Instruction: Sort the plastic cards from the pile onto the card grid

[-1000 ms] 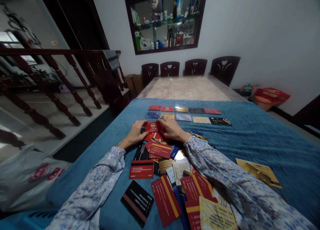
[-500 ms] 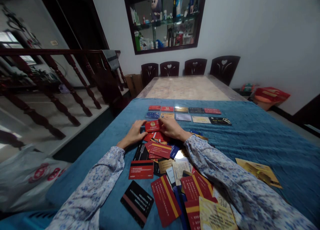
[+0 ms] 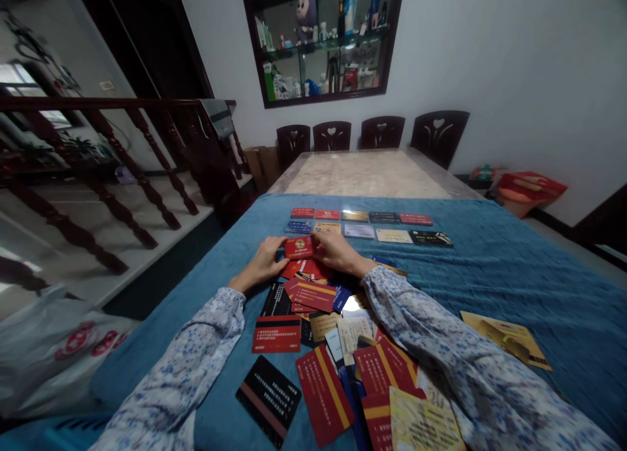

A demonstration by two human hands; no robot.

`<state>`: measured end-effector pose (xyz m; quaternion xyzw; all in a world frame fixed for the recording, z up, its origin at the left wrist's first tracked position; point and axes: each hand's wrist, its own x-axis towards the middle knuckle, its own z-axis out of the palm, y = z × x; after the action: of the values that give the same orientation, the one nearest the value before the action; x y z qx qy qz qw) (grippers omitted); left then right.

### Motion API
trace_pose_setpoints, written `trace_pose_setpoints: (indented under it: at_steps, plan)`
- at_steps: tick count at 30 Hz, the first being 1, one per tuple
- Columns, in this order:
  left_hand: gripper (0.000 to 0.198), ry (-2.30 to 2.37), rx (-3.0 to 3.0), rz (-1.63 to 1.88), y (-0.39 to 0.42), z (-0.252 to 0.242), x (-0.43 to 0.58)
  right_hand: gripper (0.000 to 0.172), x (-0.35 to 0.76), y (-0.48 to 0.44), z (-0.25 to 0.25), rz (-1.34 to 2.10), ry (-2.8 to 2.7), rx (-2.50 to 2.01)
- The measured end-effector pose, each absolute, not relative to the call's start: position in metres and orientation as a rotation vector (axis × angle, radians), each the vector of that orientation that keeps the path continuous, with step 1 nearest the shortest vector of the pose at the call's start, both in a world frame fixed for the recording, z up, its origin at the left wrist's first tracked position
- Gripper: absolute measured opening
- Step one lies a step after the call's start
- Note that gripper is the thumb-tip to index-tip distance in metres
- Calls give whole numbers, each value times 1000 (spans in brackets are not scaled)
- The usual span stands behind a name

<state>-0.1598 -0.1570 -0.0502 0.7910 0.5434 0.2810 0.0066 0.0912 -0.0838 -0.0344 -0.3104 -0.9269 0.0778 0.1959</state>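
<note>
Your hands sit almost where they were half a second ago, and the card between them has barely shifted from a second back, perhaps a touch farther from you.

At the far left, a white plastic bag [image 3: 59, 346] with red print lies off the edge of the surface. On the blue cloth [image 3: 490, 274], a black card with a reddish stripe [image 3: 269, 399] lies nearest you, apart from the others. Your left hand [image 3: 262, 263] reaches forward, its fingers clenched on the left end of the red card [image 3: 300, 246]. That card is a small rectangle held long side across, face toward you. It is bright red with a round gold emblem near its middle and pale print too small to read. It hangs just over the far end of the loose pile of cards [image 3: 313, 294], a jumble of red, black, blue and gold, and just short of the two neat rows of cards [image 3: 362, 223] beyond. Your right hand [image 3: 337, 251] grips the card's right end the same way. Farther right, a gold card [image 3: 507, 338] lies alone on the cloth, well apart from the pile.
</note>
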Motion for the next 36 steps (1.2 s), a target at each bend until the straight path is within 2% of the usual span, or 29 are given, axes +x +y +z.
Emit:
trace_pose_setpoints:
  at_steps: [12,22,36]
  plan:
    - [43,1797,2541,623,-155,-38,-154,25,92,-90,-19,180,-2629,-958]
    - [44,1741,2559,495,-146,-23,-153,22,97,-80,-15,171,-2671,-935]
    - [46,1663,2600,473,-97,-6,-135,21,118,-36,-8,161,-2638,-984]
